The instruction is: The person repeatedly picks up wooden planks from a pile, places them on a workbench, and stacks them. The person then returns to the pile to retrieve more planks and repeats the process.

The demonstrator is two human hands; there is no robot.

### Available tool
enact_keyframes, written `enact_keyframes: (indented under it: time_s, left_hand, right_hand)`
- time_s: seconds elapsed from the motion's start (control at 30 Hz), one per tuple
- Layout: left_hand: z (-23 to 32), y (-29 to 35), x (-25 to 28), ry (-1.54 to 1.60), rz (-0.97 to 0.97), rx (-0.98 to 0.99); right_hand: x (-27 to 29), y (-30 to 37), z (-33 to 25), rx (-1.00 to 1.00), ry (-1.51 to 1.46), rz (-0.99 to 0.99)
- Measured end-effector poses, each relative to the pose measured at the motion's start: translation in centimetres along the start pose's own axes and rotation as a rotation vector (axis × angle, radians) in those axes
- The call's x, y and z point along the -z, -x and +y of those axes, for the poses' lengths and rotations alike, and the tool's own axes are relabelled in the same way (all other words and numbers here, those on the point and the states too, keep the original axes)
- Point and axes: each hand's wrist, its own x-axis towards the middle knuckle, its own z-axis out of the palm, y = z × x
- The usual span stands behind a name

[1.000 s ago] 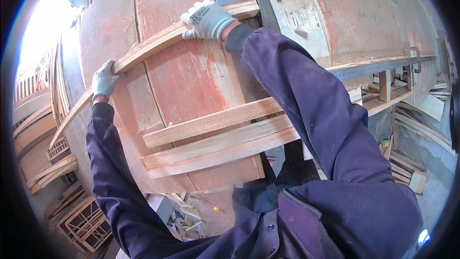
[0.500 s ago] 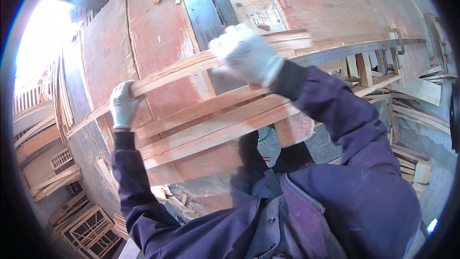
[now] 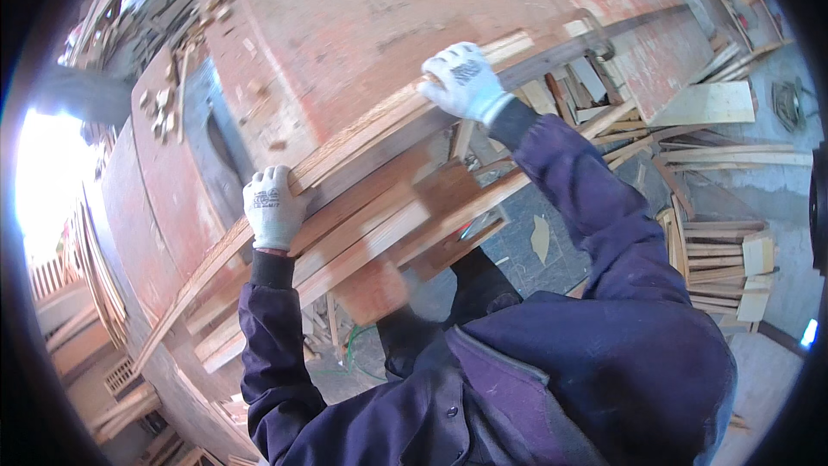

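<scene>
A long pale wooden strip [image 3: 362, 136] lies aslant along the front edge of the worktable, its far end up to the right and its tail trailing down to the left. It looks like two or more thin layers together. My left hand [image 3: 274, 207], in a white glove, is closed round it left of the middle. Near the strip's right end, my right hand [image 3: 466, 82], also gloved, grips it with curled fingers. Just below, on the near side, several planed wooden boards [image 3: 366, 242] lie side by side, partly blurred.
The reddish worktable [image 3: 345, 43] has a dark slotted plate [image 3: 216, 116] and small wood offcuts [image 3: 159, 112]. A metal clamp [image 3: 604, 39] sits at its right edge. Stacked boards [image 3: 724, 250] stand at the right, and long slats [image 3: 99, 250] lean at the left.
My view has shifted to the right along the table. My right hand has moved onto the strip's right end, and the strip now lies along the table edge. My left hand still holds it.
</scene>
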Motion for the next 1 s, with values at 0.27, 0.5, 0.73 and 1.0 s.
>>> enact_keyframes:
  time_s: [0.27, 0.5, 0.73, 1.0]
  left_hand:
    - [9.1, -9.3, -5.1, -0.054, -0.270, 0.035]
    - [13.4, -13.6, -6.3, -0.108, -0.470, 0.018]
    - [14.1, -15.1, -6.8, 0.071, -0.518, 0.006]
    - [12.5, -10.4, -7.5, 0.289, -0.365, 0.147]
  right_hand:
    - [-3.1, 0.7, 13.3, -0.185, 0.066, -0.224]
    - [-4.7, 3.2, 19.6, -0.163, 0.003, -0.111]
    - [-5.1, 4.8, 22.6, -0.106, -0.065, -0.080]
    - [-4.6, 6.4, 22.4, -0.073, -0.095, 0.038]
